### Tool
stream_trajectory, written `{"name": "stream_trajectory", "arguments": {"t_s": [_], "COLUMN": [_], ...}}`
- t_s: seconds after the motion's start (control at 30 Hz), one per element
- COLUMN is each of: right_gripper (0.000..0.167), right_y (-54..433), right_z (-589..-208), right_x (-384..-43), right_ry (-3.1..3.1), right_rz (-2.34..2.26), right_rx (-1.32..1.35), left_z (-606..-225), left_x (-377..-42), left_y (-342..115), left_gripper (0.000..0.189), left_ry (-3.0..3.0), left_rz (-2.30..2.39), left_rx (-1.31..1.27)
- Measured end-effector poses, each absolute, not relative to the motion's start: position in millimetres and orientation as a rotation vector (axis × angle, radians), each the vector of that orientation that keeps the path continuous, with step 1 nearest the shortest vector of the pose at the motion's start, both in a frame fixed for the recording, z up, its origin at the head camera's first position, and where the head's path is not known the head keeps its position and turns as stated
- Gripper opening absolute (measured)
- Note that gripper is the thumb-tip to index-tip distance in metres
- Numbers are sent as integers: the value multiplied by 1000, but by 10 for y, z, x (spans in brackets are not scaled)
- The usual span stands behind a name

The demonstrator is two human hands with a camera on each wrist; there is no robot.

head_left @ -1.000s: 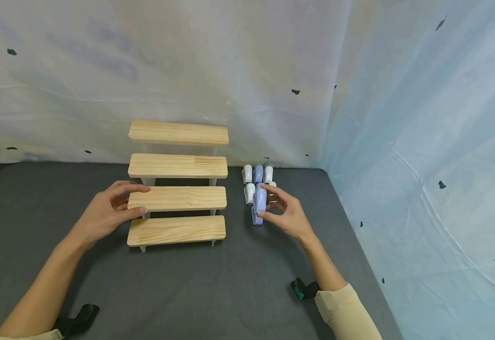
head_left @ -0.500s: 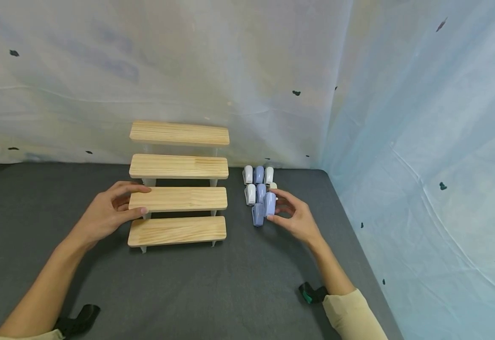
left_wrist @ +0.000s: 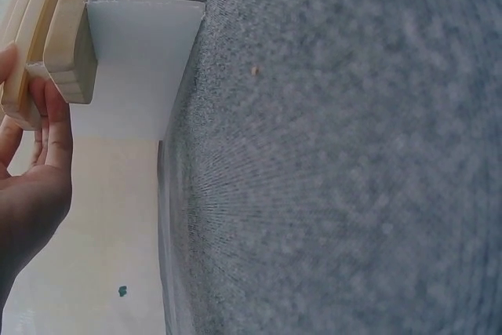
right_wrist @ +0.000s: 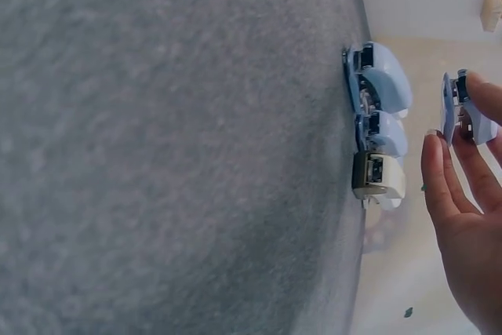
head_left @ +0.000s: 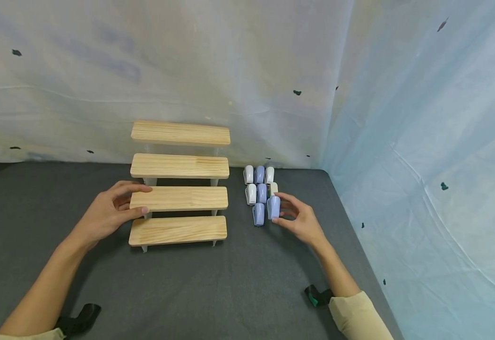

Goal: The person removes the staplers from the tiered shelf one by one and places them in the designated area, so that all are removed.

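Observation:
My left hand (head_left: 108, 211) grips the left end of a wooden step (head_left: 179, 199) on a tiered display stand, thumb on the near side and fingers on the far side. My right hand (head_left: 299, 218) pinches a lavender mini stapler (head_left: 274, 208) between thumb and fingers. In the right wrist view that held stapler (right_wrist: 463, 107) hangs clear of the dark cloth. Beside it stand several more mini staplers in close rows: a lavender one (head_left: 258, 214) in front, a white one (head_left: 251, 194) at left and a cream one (head_left: 273, 189) partly hidden behind the held one.
The stand's other pale wooden steps, such as the top one (head_left: 180, 133) and the bottom one (head_left: 177, 230), rest on whitish supports. A dark grey cloth (head_left: 179, 293) covers the table. Pale sheets (head_left: 422, 141) hang behind and at the right.
My right hand has moved the lavender stapler rightward, from over the group to its right side, uncovering the staplers beneath. My left hand has stayed on the wooden step.

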State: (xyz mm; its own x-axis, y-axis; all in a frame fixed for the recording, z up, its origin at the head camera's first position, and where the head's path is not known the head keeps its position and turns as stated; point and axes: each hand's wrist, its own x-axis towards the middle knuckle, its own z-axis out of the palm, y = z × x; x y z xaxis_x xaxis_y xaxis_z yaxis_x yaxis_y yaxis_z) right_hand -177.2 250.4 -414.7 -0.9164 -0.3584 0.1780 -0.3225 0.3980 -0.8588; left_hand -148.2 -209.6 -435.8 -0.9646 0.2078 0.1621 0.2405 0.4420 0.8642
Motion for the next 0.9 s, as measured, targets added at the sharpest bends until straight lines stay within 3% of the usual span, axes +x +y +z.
{"name": "stream_trajectory", "arguments": {"t_s": [0.3,0.9], "right_gripper": [69,67], "right_y": [2667,2674], "right_z": [-4520,-4695], "right_x": [-1935,-1975], "right_ry": [2606,2708], "right_rz": [-1542,-1374], "right_rx": [-602,-546], "left_z": [-4362,-4383], "left_x": [-1485,-1487], "left_y": [-2104,-2111], "left_gripper": [46,46], "left_ry": [-2642,-2628], "left_rz": [-1584,-1619], "left_rx": [-405,-414]}}
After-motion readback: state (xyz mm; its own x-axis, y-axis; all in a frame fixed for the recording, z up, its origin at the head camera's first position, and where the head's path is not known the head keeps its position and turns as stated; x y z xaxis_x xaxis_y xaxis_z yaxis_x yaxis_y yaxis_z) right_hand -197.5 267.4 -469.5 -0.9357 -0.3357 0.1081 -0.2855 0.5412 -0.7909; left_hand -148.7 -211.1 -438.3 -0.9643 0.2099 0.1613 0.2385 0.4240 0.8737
